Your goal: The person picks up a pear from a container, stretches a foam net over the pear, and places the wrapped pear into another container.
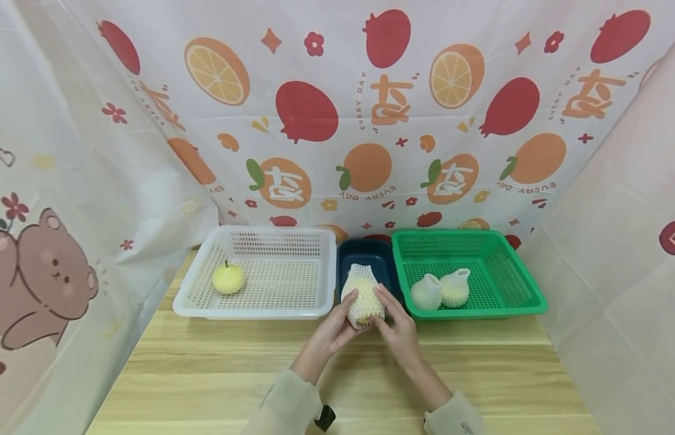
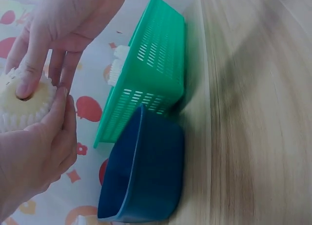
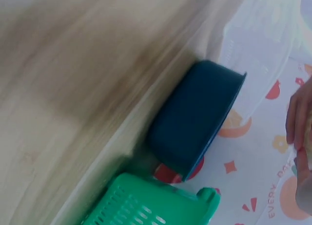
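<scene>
Both hands hold a yellow pear [image 2: 36,101] in a white foam net [image 1: 362,297] above the front of the dark blue tray. The left hand [image 1: 334,329] curls round its left side in the head view. On the other side, the right hand [image 1: 399,335] has its fingers on the net, and in the left wrist view its thumb presses at the pear's end, where the net is open. The far end of the net stands up loose and narrow. In the right wrist view only parts of the hands [image 3: 300,118] show at the right edge.
A white basket [image 1: 272,313] on the left holds a bare yellow pear [image 1: 228,278]. The dark blue tray [image 1: 364,246] sits between it and a green basket [image 1: 478,313], which holds two net-wrapped fruits [image 1: 426,293]. Behind them hangs a fruit-print sheet.
</scene>
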Action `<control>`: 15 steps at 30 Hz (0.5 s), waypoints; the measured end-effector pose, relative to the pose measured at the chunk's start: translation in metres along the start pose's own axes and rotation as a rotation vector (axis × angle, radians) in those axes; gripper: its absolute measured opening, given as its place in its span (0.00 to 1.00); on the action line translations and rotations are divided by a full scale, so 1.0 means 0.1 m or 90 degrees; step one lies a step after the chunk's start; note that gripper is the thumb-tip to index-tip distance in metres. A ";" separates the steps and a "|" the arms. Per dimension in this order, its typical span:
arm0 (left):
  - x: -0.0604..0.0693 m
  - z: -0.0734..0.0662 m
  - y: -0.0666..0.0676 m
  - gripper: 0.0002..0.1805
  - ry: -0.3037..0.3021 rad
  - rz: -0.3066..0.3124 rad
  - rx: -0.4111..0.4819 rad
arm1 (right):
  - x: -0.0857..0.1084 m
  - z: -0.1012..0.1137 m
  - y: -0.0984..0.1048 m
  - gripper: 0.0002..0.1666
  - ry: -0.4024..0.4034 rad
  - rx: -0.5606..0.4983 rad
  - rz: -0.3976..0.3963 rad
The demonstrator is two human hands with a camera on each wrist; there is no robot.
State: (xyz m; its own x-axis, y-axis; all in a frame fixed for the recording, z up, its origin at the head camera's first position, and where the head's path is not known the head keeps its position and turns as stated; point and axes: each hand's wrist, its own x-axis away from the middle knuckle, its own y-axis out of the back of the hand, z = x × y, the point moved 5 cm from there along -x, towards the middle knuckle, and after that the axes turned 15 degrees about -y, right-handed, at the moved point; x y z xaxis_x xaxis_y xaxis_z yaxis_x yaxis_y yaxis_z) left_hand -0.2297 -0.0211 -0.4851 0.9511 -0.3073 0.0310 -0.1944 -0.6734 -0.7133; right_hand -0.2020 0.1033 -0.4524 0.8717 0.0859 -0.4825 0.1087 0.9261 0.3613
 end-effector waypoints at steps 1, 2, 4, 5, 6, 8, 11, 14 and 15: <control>0.00 0.00 0.00 0.37 0.000 0.003 -0.007 | 0.01 -0.05 -0.01 0.35 -0.001 0.015 -0.002; 0.01 0.00 0.00 0.36 0.002 0.011 -0.018 | 0.01 -0.11 -0.03 0.38 -0.013 0.029 0.004; 0.01 0.01 0.00 0.34 0.007 0.028 -0.044 | 0.02 -0.18 -0.07 0.44 -0.031 0.061 0.017; 0.01 0.02 0.00 0.34 0.008 0.038 -0.057 | 0.02 -0.19 -0.08 0.46 -0.043 0.077 0.022; 0.02 0.03 -0.01 0.34 0.006 0.044 -0.065 | 0.02 -0.19 -0.09 0.48 -0.051 0.087 0.025; 0.02 0.04 -0.03 0.33 -0.009 0.051 -0.070 | 0.01 -0.18 -0.10 0.50 -0.058 0.094 0.023; 0.03 0.07 -0.08 0.33 -0.055 0.041 -0.051 | 0.00 -0.15 -0.11 0.50 -0.050 0.105 -0.008; 0.04 0.11 -0.13 0.33 -0.092 0.036 -0.037 | 0.00 -0.15 -0.12 0.50 -0.036 0.120 -0.046; 0.04 0.12 -0.14 0.34 -0.099 0.035 -0.040 | 0.00 -0.15 -0.12 0.49 -0.037 0.122 -0.055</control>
State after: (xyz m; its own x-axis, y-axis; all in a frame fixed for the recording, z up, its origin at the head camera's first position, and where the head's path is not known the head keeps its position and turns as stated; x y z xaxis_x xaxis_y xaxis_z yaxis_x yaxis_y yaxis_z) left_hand -0.2203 -0.0047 -0.4831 0.9635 -0.2399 -0.1185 -0.2563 -0.7008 -0.6658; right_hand -0.2109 0.0976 -0.4686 0.8808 -0.0175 -0.4732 0.2686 0.8415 0.4687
